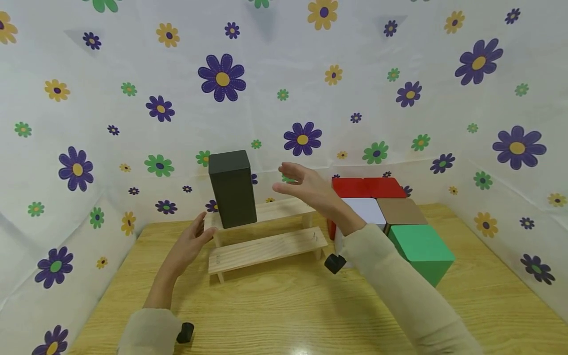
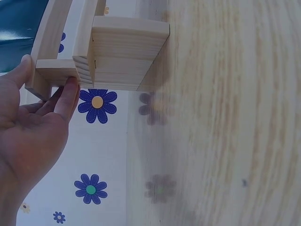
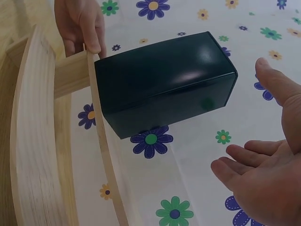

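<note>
Upright on the upper step of the small wooden riser [image 1: 266, 231], toward its left end near the table's [image 1: 284, 305] far edge, stands the dark green box [image 1: 232, 189]. It looks rigid, smooth and a little glossy, probably light, so it may slip or tip; its two broad side faces offer the best hold, low down. Beside it, the right hand [image 1: 306, 185] hovers apart from it, fingers straight and loosely spread, holding nothing. At the riser's left end, the left hand [image 1: 191, 244] has straight fingertips [image 2: 69, 89] touching the wood, seemingly steadying it. Coloured blocks [image 1: 390, 212] cluster toward the table's far right corner.
</note>
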Available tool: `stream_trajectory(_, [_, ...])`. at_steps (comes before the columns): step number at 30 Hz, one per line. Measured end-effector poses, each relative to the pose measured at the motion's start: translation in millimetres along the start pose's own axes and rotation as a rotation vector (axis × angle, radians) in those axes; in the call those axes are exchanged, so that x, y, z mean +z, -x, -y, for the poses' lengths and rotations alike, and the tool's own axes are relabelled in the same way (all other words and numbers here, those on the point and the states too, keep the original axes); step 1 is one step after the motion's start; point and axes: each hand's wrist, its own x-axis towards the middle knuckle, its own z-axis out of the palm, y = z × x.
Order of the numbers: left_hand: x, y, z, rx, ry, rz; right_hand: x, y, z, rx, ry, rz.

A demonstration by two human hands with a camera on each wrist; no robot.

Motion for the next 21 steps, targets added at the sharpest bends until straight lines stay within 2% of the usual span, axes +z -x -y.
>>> stream_trajectory(12, [0.8, 1.1, 0.3, 0.003, 0.009, 0.003, 15, -27, 8, -0.061, -0.083, 0.058])
stream_trajectory(21, [0.1, -0.5, 1.2, -0.005, 0.005, 0.002, 28, -49, 9, -0.063, -0.077, 0.059])
